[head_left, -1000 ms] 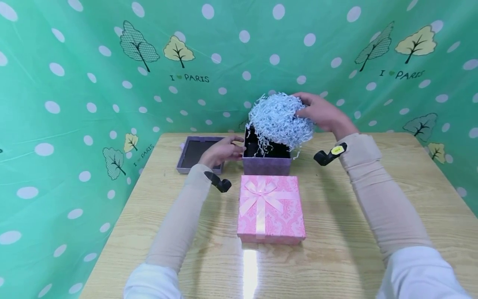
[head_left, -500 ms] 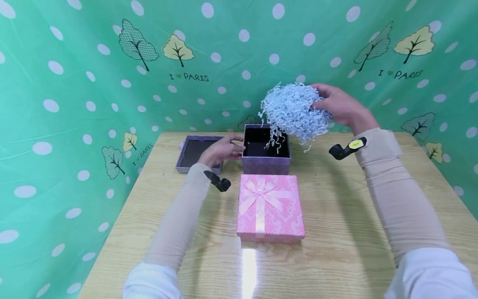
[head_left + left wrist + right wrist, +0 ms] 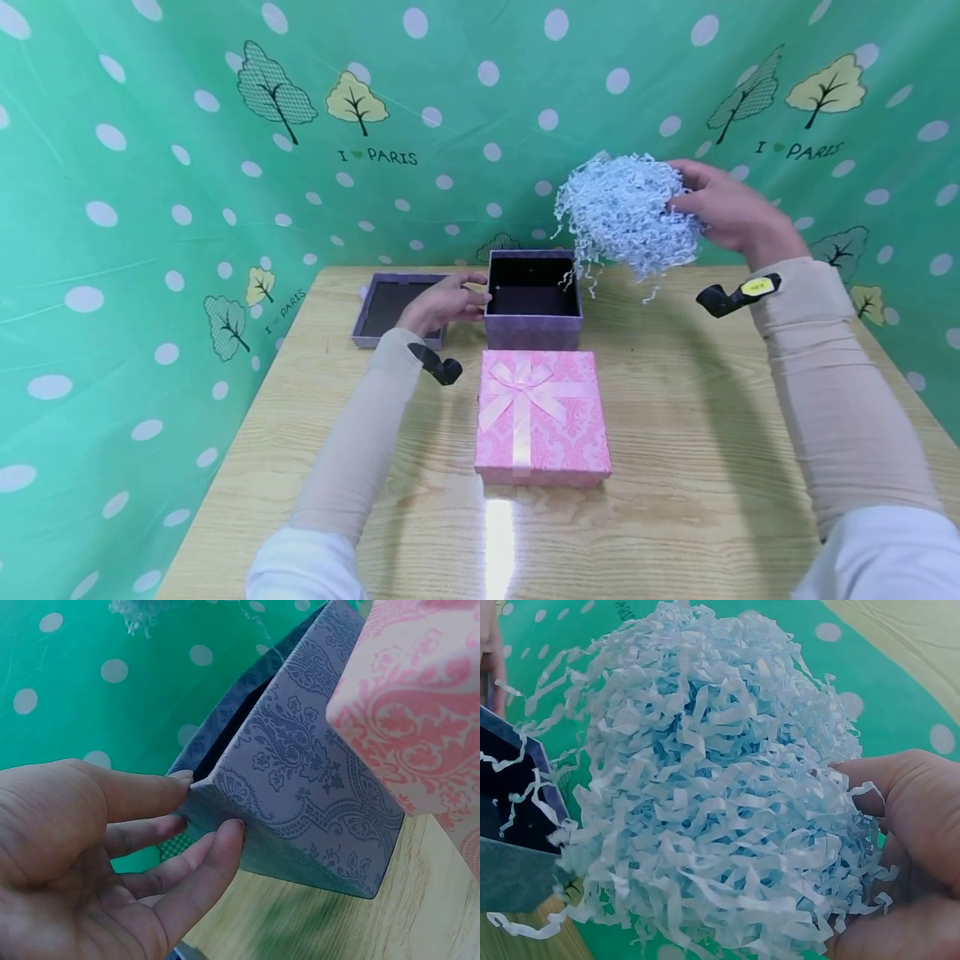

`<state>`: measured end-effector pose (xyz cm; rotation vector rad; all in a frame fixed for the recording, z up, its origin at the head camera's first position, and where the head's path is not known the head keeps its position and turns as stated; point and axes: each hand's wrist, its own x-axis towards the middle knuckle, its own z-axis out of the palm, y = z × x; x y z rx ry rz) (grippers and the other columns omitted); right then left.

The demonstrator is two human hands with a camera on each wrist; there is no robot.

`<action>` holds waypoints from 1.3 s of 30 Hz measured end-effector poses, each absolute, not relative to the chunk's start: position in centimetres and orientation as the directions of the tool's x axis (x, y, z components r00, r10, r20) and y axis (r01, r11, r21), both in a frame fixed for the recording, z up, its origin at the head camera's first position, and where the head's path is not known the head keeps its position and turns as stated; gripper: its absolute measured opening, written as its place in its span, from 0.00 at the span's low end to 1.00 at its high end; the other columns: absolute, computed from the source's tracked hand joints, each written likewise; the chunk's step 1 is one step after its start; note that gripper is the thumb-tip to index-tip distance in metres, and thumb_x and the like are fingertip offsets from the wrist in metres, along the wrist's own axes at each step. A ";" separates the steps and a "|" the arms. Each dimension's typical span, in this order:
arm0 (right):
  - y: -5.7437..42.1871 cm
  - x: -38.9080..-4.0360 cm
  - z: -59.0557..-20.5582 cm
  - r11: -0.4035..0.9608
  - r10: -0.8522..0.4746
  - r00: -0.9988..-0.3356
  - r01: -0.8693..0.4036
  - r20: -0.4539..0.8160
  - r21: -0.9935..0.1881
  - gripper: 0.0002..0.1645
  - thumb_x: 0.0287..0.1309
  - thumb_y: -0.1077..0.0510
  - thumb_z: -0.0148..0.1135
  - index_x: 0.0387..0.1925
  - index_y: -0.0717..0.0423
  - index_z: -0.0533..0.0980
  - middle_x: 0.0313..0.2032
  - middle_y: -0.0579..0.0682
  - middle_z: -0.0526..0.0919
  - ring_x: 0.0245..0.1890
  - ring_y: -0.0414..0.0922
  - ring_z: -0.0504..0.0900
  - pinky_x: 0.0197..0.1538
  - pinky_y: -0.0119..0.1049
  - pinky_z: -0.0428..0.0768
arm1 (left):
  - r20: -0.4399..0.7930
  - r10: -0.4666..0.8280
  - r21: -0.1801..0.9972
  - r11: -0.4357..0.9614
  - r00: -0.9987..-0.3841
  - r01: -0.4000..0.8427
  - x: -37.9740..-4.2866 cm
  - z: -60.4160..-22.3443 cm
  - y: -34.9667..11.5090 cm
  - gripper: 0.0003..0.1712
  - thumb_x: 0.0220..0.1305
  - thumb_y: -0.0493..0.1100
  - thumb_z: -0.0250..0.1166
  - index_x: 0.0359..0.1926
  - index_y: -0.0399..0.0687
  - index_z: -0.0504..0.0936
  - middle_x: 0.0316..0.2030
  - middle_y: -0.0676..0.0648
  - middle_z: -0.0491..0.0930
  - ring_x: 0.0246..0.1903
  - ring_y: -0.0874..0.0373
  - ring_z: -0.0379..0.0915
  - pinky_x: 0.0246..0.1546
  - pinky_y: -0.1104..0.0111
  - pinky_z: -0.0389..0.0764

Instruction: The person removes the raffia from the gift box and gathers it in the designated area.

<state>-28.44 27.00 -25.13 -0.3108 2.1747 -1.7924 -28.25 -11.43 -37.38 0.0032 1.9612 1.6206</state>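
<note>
Crinkled pale blue shredded paper (image 3: 626,212) hangs in the air to the upper right of the purple box (image 3: 532,332). My right hand (image 3: 735,208) grips the bundle from its right side, and loose strands dangle below; part of the fingers is buried in it in the right wrist view. At the box's left side is my left hand (image 3: 446,302). In the left wrist view its thumb (image 3: 154,795) touches the rim corner, while fairly straight fingers rest along the outer wall. The box has a dark interior and a paisley pattern.
A pink gift box (image 3: 543,425) with a ribbon bow sits just in front of the purple box. The purple lid (image 3: 397,304) lies inside-up at the left, partly behind my left hand. Green dotted cloth (image 3: 442,75) hangs behind the wooden table (image 3: 675,500).
My right hand has lifted the shredded paper up and carried it to the right, off the box's mouth, so the dark inside now shows. The left hand stays at the box.
</note>
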 end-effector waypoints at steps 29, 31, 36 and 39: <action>36.0 -26.7 -31.9 0.275 -0.230 -0.948 0.154 -0.220 -0.949 0.41 0.70 0.60 0.49 0.75 0.46 0.42 0.49 0.35 0.68 0.41 0.31 0.78 0.42 0.25 0.81 | -0.436 0.362 0.895 0.272 -0.824 -0.354 -28.4 -37.6 -11.4 0.31 0.69 0.34 0.54 0.70 0.41 0.56 0.63 0.31 0.64 0.40 0.54 0.75 0.63 0.51 0.70; 36.5 -26.6 -33.0 0.301 -0.222 -0.945 0.170 -0.242 -0.938 0.40 0.71 0.59 0.48 0.76 0.47 0.40 0.49 0.33 0.67 0.41 0.30 0.77 0.44 0.25 0.81 | -0.435 0.362 0.895 0.274 -0.825 -0.352 -28.4 -37.6 -11.4 0.31 0.70 0.34 0.54 0.70 0.41 0.56 0.63 0.31 0.64 0.40 0.54 0.75 0.63 0.52 0.70; 37.4 -26.2 -35.4 0.390 -0.194 -0.939 0.191 -0.283 -0.901 0.39 0.72 0.58 0.44 0.75 0.51 0.38 0.50 0.34 0.66 0.40 0.27 0.76 0.45 0.25 0.80 | -0.438 0.360 0.894 0.274 -0.824 -0.355 -28.4 -37.5 -11.4 0.31 0.70 0.35 0.54 0.70 0.41 0.56 0.64 0.31 0.63 0.43 0.52 0.75 0.63 0.52 0.70; 37.5 -26.1 -36.7 0.443 -0.191 -0.933 0.196 -0.305 -0.875 0.40 0.73 0.56 0.43 0.75 0.54 0.35 0.62 0.52 0.61 0.39 0.25 0.73 0.44 0.24 0.78 | -0.441 0.357 0.893 0.271 -0.824 -0.360 -28.3 -37.4 -11.4 0.30 0.69 0.35 0.55 0.70 0.42 0.57 0.64 0.31 0.63 0.45 0.50 0.74 0.63 0.52 0.70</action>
